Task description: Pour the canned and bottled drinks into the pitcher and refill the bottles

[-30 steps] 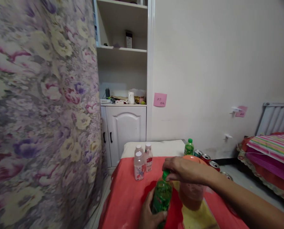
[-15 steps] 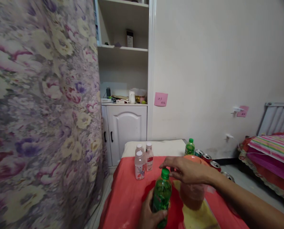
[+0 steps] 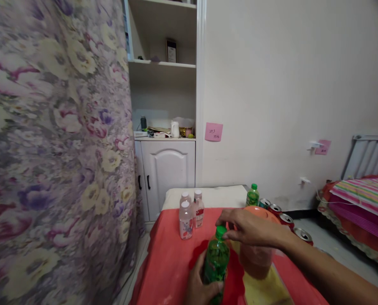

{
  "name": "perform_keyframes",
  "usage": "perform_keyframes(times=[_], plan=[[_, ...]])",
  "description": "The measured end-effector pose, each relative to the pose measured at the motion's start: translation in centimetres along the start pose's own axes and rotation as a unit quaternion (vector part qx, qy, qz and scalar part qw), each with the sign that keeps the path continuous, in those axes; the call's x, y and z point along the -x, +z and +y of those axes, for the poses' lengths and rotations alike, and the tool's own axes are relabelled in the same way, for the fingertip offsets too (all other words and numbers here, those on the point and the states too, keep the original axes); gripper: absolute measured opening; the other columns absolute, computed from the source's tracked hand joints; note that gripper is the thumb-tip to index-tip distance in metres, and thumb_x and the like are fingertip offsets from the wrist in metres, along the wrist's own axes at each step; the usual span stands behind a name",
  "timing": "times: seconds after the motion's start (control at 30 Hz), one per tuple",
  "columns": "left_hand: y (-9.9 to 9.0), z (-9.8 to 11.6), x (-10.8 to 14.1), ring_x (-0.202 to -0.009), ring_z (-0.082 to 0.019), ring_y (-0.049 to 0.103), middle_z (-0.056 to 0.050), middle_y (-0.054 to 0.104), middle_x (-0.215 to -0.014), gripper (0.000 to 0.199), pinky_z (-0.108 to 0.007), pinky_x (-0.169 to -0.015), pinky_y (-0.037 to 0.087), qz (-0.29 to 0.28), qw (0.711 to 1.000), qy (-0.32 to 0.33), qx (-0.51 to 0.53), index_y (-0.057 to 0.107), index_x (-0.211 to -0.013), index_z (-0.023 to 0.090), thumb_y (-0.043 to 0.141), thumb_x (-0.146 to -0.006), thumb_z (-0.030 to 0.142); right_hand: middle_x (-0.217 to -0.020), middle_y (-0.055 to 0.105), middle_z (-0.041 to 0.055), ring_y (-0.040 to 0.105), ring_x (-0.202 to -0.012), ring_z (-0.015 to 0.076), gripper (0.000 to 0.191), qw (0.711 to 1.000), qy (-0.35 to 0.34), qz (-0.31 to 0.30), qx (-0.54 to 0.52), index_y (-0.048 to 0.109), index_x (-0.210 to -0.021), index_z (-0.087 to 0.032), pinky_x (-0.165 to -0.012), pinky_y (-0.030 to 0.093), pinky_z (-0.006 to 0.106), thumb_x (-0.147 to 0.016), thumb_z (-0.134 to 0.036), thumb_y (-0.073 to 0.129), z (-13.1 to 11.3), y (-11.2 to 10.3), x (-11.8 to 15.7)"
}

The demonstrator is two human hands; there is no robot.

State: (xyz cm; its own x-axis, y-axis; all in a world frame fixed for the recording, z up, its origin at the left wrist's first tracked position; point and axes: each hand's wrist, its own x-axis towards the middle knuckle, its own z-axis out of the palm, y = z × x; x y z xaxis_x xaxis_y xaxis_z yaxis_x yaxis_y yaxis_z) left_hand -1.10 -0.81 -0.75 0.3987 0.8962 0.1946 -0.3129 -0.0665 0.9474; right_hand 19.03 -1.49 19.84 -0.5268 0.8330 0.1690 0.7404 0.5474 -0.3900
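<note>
A green plastic bottle (image 3: pixel 216 263) stands upright in front of me, its label dark green. My left hand (image 3: pixel 200 281) is wrapped around the bottle's lower body, thumb across the front. On top sits a green cap (image 3: pixel 221 231). My right hand (image 3: pixel 244 226) reaches in from the right with curled fingers and thumb at this cap; the fingertips are partly hidden. Under my right forearm stands a clear container with an orange rim (image 3: pixel 261 212), partly covered by the hand. Left of the hands are three small pinkish bottles with white caps (image 3: pixel 186 222).
A red cloth (image 3: pixel 163 258) covers the table, with a yellow cloth (image 3: pixel 265 288) at the right. Another green bottle (image 3: pixel 252 195) and several drink cans (image 3: pixel 286 220) line the far right edge. Beyond are a cabinet (image 3: pixel 168 178), a floral curtain (image 3: pixel 58 148) and a bed (image 3: pixel 363 203).
The fingers of my right hand have curled slightly and shifted a little to the right at the cap. My left hand keeps its hold, the bottle barely moved.
</note>
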Motion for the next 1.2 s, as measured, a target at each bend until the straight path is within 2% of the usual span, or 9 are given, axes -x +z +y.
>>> perform_keyframes(times=[0.1,0.23,0.4,0.5,0.6,0.8,0.97,1.1,1.2], plan=[[0.05,0.26,0.09,-0.109,-0.032,0.064,-0.01,0.073,-0.117,0.086,-0.036,-0.093,0.049,0.006,1.0,0.001,-0.009,0.057,-0.136,0.018,0.086,-0.056,0.031,-0.087,0.073,0.0046,0.064,-0.073,0.0196,0.031,0.999,0.041,0.008,0.013,0.073,-0.096,-0.018,-0.066,0.047,0.029,-0.079,-0.042,0.08,0.0,0.0,-0.12],[0.1,0.58,0.12,-0.106,-0.032,0.066,-0.009,0.075,-0.113,0.083,-0.036,-0.092,0.051,0.01,1.0,0.003,-0.001,0.059,-0.133,0.019,0.087,-0.056,0.035,-0.116,0.072,0.0084,0.067,-0.092,0.0236,0.053,1.0,0.008,0.015,-0.008,0.068,-0.119,-0.021,-0.084,0.051,0.034,-0.074,-0.043,0.085,0.28,0.09,-0.02],[0.11,0.48,0.1,-0.11,-0.033,0.066,-0.009,0.075,-0.113,0.085,-0.039,-0.096,0.05,0.008,1.0,0.005,0.002,0.059,-0.134,0.02,0.089,-0.056,0.036,-0.097,0.073,0.0039,0.064,-0.074,0.0173,0.026,1.0,0.018,0.004,-0.012,0.072,-0.105,-0.021,-0.068,0.049,0.028,-0.081,-0.026,0.078,0.1,0.31,-0.24],[0.07,0.26,0.1,-0.112,-0.033,0.065,-0.009,0.075,-0.112,0.087,-0.039,-0.096,0.05,0.004,1.0,0.01,0.008,0.057,-0.135,0.02,0.089,-0.056,0.038,-0.088,0.073,0.0036,0.064,-0.076,0.0206,0.036,0.998,0.055,0.022,0.017,0.072,-0.096,-0.019,-0.068,0.047,0.03,-0.073,-0.043,0.085,0.01,0.19,-0.27],[-0.02,0.07,0.11,-0.108,-0.032,0.067,-0.008,0.076,-0.108,0.088,-0.038,-0.093,0.052,0.002,1.0,0.007,0.02,0.056,-0.136,0.02,0.089,-0.057,0.037,-0.108,0.073,0.0065,0.065,-0.084,0.0207,0.05,0.999,0.031,0.023,-0.013,0.069,-0.113,-0.02,-0.076,0.05,0.032,-0.071,-0.041,0.086,0.13,0.05,-0.06],[-0.01,-0.07,0.13,-0.111,-0.032,0.066,-0.009,0.073,-0.122,0.087,-0.037,-0.094,0.052,0.009,1.0,0.005,0.016,0.056,-0.137,0.021,0.088,-0.057,0.031,-0.097,0.074,0.004,0.063,-0.074,0.0167,0.023,0.999,0.023,0.007,-0.023,0.073,-0.104,-0.02,-0.068,0.048,0.028,-0.082,-0.027,0.076,0.2,0.08,0.0],[0.03,0.02,0.02,-0.116,-0.033,0.064,-0.009,0.071,-0.127,0.086,-0.037,-0.095,0.051,0.009,1.0,0.008,0.019,0.056,-0.136,0.021,0.088,-0.057,0.031,-0.116,0.073,0.0079,0.066,-0.089,0.0221,0.055,0.999,0.03,0.025,-0.023,0.067,-0.121,-0.021,-0.08,0.05,0.033,-0.073,-0.038,0.086,0.27,-0.14,0.07],[0.09,0.1,0.04,-0.11,-0.032,0.067,-0.009,0.074,-0.123,0.085,-0.037,-0.092,0.053,0.016,1.0,0.002,0.01,0.058,-0.134,0.02,0.087,-0.055,0.032,-0.107,0.074,0.0058,0.065,-0.079,0.0176,0.029,0.999,0.007,0.015,-0.041,0.071,-0.111,-0.021,-0.073,0.05,0.029,-0.083,-0.025,0.077,0.17,0.02,0.08],[0.16,0.21,0.09,-0.112,-0.032,0.067,-0.009,0.074,-0.123,0.084,-0.036,-0.093,0.053,0.02,1.0,0.001,0.009,0.058,-0.134,0.02,0.087,-0.056,0.032,-0.091,0.074,0.0046,0.064,-0.074,0.0189,0.025,0.999,0.032,0.031,-0.01,0.072,-0.098,-0.018,-0.068,0.048,0.029,-0.081,-0.036,0.078,0.21,0.36,0.02]])
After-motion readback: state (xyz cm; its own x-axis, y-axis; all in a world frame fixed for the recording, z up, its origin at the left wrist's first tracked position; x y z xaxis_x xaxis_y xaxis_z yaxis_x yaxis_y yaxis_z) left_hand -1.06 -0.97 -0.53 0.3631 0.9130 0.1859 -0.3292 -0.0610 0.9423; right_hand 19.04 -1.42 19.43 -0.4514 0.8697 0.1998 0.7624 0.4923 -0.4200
